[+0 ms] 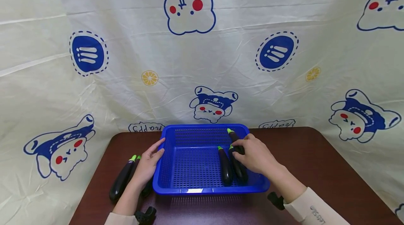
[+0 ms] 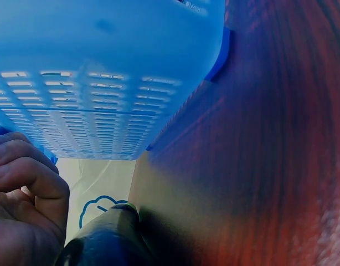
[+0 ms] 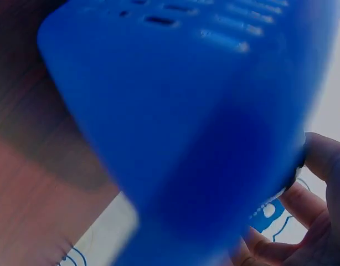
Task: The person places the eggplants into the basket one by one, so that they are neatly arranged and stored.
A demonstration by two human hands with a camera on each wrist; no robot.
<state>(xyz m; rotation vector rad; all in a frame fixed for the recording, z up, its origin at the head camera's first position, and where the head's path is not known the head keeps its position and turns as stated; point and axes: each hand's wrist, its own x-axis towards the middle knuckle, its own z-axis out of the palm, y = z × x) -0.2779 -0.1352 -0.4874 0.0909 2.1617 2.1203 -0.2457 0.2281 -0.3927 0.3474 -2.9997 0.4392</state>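
A blue plastic basket stands on the table, with several dark purple eggplants lying in its right part. My left hand grips the basket's left rim, its fingers curled in the left wrist view. Over the right side, my right hand pinches an eggplant near its green stem end. Left of that one lies another eggplant. A further eggplant leans toward the back wall, partly hidden by my right fingers. The right wrist view shows mostly the basket's outer wall.
Left of the basket, more eggplants lie on the brown table, partly hidden by my left forearm. One eggplant shows beside the basket in the left wrist view. A printed cloth hangs behind the table.
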